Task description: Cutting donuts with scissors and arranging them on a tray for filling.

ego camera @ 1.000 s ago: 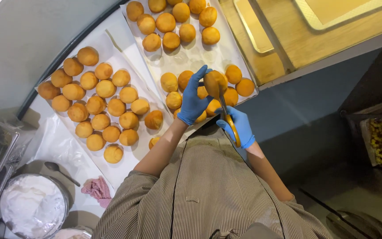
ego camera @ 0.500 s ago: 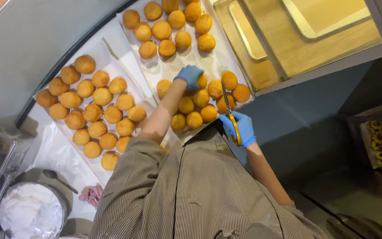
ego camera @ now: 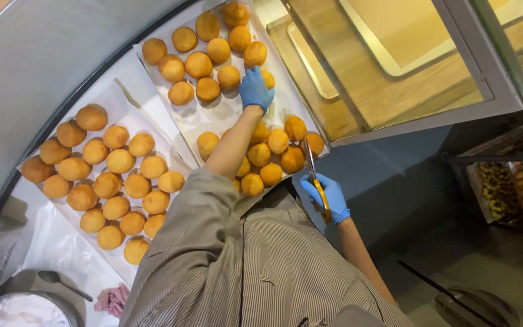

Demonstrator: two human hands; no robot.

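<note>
So, bowl of white cream (ego camera: 22,312) bottom left, tray of golden buns (ego camera: 107,181) on the counter (ego camera: 43,242), left hand (ego camera: 255,89) in blue glove grasping a bun (ego camera: 267,79) on the second tray (ego camera: 213,118), right hand (ego camera: 327,197) gripping orange-handled scissors (ego camera: 317,184) just off the tray edge

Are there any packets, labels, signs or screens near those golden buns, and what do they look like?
None that I can make out.
Nearest to packaging: white paper sheets lining the trays under the round buns.
Far right: dark trays of small pastries, no visible label.
</note>
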